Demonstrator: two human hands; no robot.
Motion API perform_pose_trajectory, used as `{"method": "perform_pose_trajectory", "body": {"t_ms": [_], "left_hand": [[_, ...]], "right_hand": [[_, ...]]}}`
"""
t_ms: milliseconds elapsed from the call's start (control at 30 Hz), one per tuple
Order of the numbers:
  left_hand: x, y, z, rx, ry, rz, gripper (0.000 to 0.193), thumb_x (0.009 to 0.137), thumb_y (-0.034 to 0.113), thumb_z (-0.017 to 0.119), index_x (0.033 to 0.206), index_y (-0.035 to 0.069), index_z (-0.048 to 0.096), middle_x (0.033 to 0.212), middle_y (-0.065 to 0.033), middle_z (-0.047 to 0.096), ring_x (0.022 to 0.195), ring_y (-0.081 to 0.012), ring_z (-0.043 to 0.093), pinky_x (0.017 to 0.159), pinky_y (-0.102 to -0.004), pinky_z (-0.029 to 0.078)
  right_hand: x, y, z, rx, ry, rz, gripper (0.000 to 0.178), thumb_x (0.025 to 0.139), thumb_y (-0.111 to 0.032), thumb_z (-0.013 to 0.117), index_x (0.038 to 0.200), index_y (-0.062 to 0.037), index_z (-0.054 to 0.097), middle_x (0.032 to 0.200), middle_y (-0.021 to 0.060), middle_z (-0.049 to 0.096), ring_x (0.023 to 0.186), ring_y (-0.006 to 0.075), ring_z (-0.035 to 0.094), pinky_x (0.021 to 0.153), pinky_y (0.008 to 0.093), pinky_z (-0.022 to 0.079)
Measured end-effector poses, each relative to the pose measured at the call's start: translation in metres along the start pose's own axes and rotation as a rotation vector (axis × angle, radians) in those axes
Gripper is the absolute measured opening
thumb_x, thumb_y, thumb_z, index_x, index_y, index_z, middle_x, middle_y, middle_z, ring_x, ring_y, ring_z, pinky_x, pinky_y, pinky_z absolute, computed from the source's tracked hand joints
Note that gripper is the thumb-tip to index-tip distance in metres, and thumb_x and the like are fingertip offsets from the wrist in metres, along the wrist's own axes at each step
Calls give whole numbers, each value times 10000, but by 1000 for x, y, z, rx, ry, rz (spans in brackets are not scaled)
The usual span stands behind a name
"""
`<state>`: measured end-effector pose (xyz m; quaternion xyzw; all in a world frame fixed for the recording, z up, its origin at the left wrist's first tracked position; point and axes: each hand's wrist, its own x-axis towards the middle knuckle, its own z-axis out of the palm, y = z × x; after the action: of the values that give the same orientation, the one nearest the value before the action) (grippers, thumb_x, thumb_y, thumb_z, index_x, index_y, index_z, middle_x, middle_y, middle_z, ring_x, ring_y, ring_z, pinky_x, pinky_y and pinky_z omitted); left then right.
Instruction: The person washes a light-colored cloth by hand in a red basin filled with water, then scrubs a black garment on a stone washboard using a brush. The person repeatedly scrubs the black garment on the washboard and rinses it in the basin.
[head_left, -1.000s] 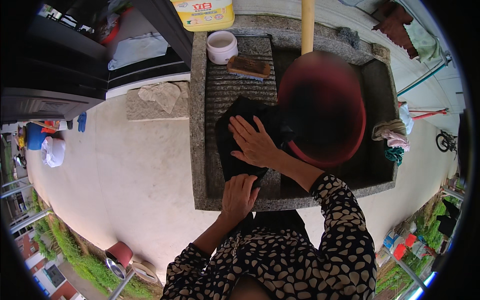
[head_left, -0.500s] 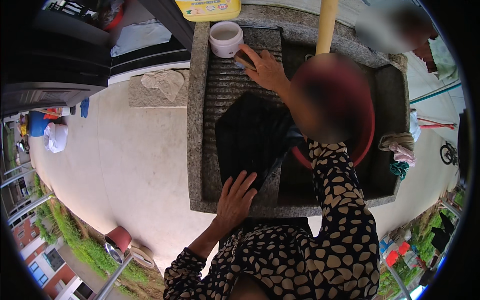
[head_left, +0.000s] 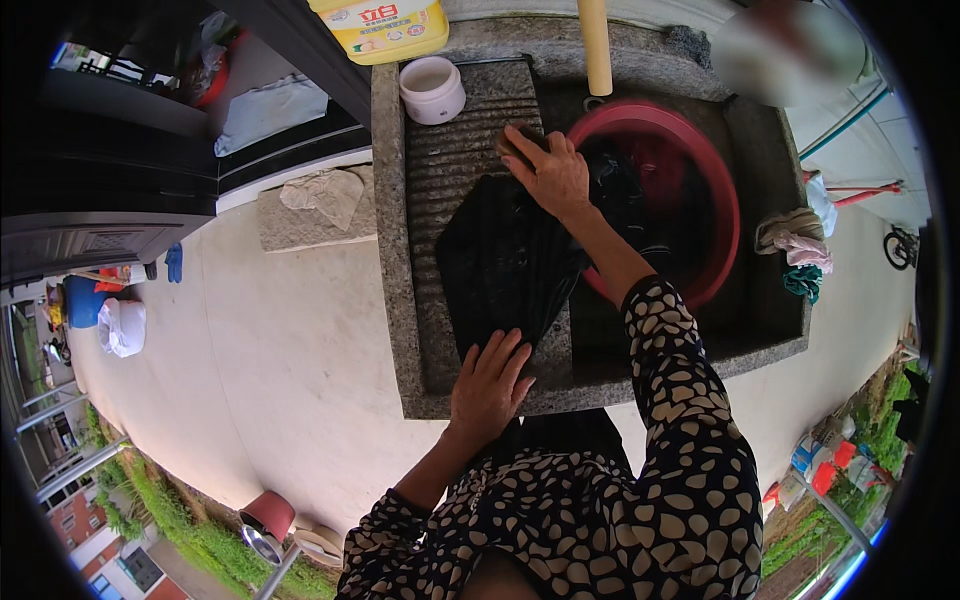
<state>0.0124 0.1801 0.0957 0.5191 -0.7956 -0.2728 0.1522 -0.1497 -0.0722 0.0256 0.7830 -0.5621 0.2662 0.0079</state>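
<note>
A wet black garment is spread over the ribbed washboard side of the stone sink. My right hand grips a brown scrub brush at the garment's far edge. Most of the brush is hidden under my fingers. Near the sink's front edge, my left hand lies with fingers spread on the garment's near end. Right of the garment stands a red basin, with dark water and black cloth in it. A small white tub sits at the washboard's far left corner.
A yellow detergent jug stands beyond the tub. A pale yellow pole comes down behind the basin. Several cloths hang over the sink's right rim. Left of the sink, a stone block bears a beige rag.
My right hand has moved with the brush from beside the white tub toward me, to the garment's far edge. My left hand stays on the near end. The view has shifted slightly.
</note>
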Motion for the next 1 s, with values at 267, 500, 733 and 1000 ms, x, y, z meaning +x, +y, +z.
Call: {"method": "perform_pose_trajectory", "body": {"t_ms": [267, 500, 733, 1000], "left_hand": [[-11, -1, 0, -22, -25, 91, 563, 824, 326, 684, 1264, 14, 522, 1392, -160, 437, 1276, -362, 427, 998, -517, 384], [-14, -5, 0, 74, 72, 129, 562, 831, 338, 678, 1245, -12, 534, 1357, -180, 454, 1250, -376, 443, 996, -504, 397], [-18, -1, -1, 3, -42, 153, 637, 835, 448, 645, 1224, -46, 542, 1434, -189, 392, 1302, -342, 410, 1020, -485, 381], [-28, -10, 4, 13, 3, 147, 686, 803, 465, 666, 1229, -56, 533, 1446, -188, 377, 1336, -325, 365, 1030, -473, 377]], "right_hand": [[-52, -20, -44, -44, -121, -318, 463, 826, -486, 634, 1266, -363, 560, 902, 65, 499, 786, 228, 548, 648, 360, 463], [-39, -47, -35, 136, -6, -141, 420, 792, -413, 691, 1192, -315, 610, 1030, 85, 504, 828, 266, 580, 625, 359, 501], [-38, -40, -25, 14, -33, -321, 469, 786, -415, 695, 1232, -314, 590, 1067, 42, 513, 878, 233, 551, 659, 362, 490], [-86, -104, -58, 289, -242, -490, 398, 781, -438, 700, 1155, -322, 629, 1111, 20, 505, 866, 233, 528, 693, 368, 494]]}}
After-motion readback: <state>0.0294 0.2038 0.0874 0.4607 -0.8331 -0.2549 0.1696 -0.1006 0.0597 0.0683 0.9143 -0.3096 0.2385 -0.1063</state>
